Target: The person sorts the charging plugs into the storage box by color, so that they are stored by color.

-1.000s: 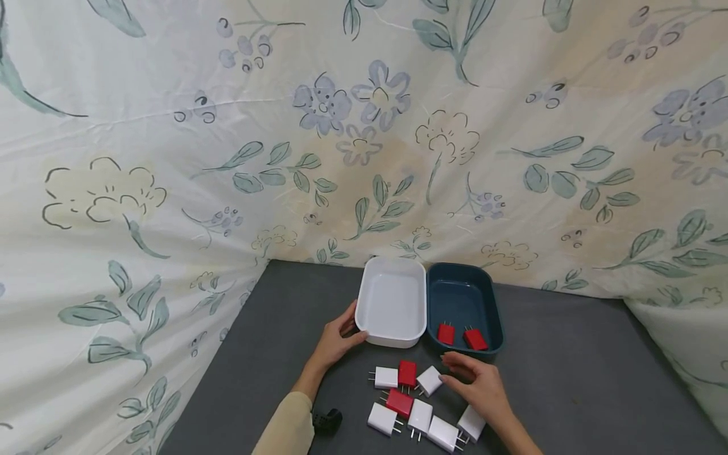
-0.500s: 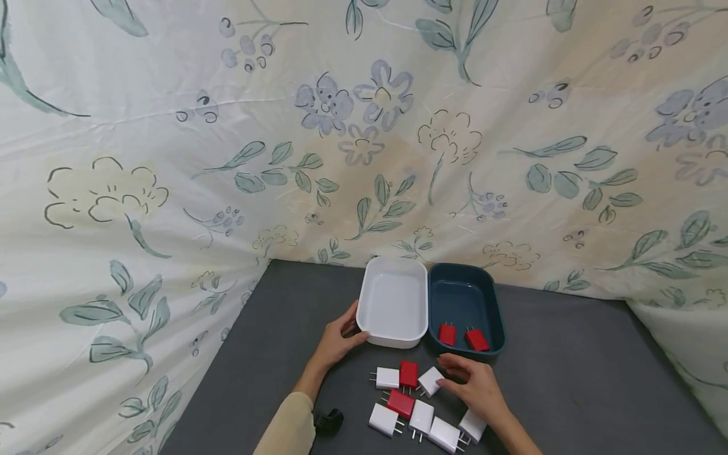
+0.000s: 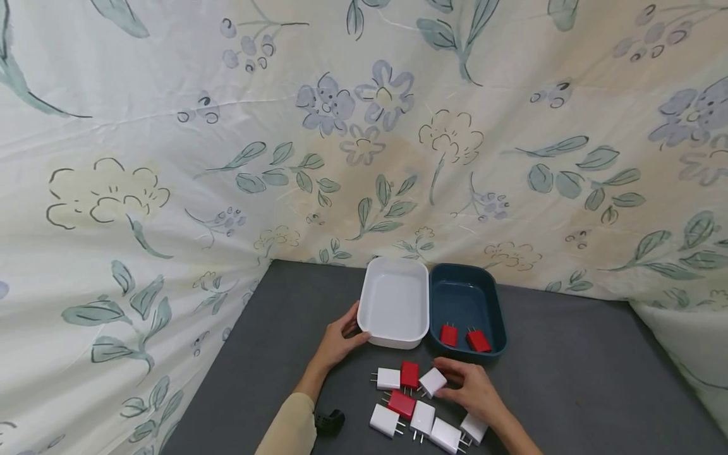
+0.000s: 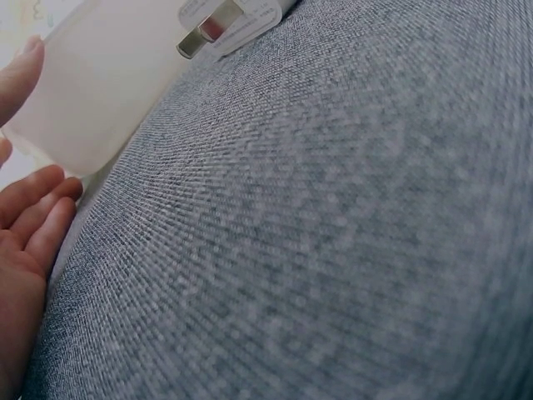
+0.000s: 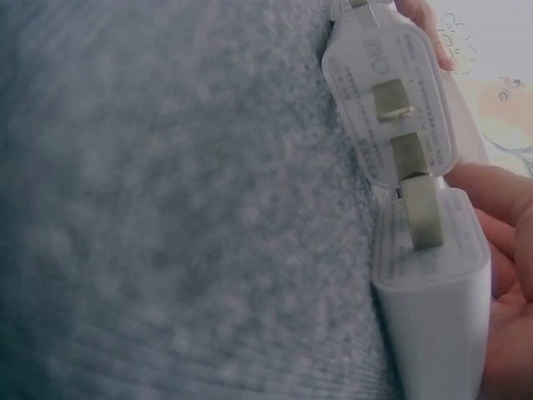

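White charger (image 3: 432,382) — lay on the mat (image 3: 569,379) at the right hand's (image 3: 474,392) fingertips, just left of the palm, fingers curled onto it; left hand (image 3: 335,341) — farther off, clasping the white tray's (image 3: 392,303) corner.

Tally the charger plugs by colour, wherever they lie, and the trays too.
Red plugs: 4, two in the blue tray at and, two on the mat at and
White plugs: 6, all on the mat, first at
Trays: 2, blue and white tray
Total: 12
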A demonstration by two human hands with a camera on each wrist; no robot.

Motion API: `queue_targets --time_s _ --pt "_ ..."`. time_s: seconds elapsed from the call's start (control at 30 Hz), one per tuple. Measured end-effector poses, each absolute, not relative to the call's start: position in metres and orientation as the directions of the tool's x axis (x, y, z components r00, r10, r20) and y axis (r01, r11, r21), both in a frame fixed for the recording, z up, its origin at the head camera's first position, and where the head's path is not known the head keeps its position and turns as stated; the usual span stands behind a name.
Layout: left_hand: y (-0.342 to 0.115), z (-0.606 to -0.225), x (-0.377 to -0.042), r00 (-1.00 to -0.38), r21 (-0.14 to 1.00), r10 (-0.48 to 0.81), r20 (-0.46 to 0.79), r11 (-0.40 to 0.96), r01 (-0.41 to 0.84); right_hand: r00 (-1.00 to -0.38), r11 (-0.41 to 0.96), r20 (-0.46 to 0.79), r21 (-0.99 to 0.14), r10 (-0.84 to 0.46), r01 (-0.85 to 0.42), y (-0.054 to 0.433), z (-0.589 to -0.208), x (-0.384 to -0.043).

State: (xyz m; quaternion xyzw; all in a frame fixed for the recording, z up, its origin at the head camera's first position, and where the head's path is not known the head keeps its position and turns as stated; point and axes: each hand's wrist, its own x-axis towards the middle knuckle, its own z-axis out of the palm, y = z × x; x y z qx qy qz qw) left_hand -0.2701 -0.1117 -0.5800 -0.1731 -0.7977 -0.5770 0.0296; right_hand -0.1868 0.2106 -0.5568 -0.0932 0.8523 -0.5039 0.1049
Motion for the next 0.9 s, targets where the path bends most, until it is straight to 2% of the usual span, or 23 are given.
queue_targets --time_s 0.27,0.4,0.57,0.9 --pt "-0.112 -0.581 -0.272 -0.946 0.923 0.246 0.209 0.270 0.274 -0.933 0.447 -0.069 -0.889 -0.354 -0.104 0.214 -0.560 -0.193" --pt "-0.114 -0.567 -0.265 -0.937 0.924 0.286 0.199 0.264 0.277 -0.915 0.450 -0.061 -0.883 -0.398 -0.137 0.216 -0.563 -0.194" --pt "-0.113 -0.548 -0.256 -0.929 0.919 0.320 0.188 0.276 0.281 -0.912 0.433 -0.065 -0.892 -0.406 -0.129 0.218 -0.562 -0.195" --pt "-0.111 -0.548 -0.256 -0.930 0.915 0.298 0.216 0.270 0.299 -0.904 0.400 -0.039 -0.904 -0.426 -0.150 0.222 -0.562 -0.194"
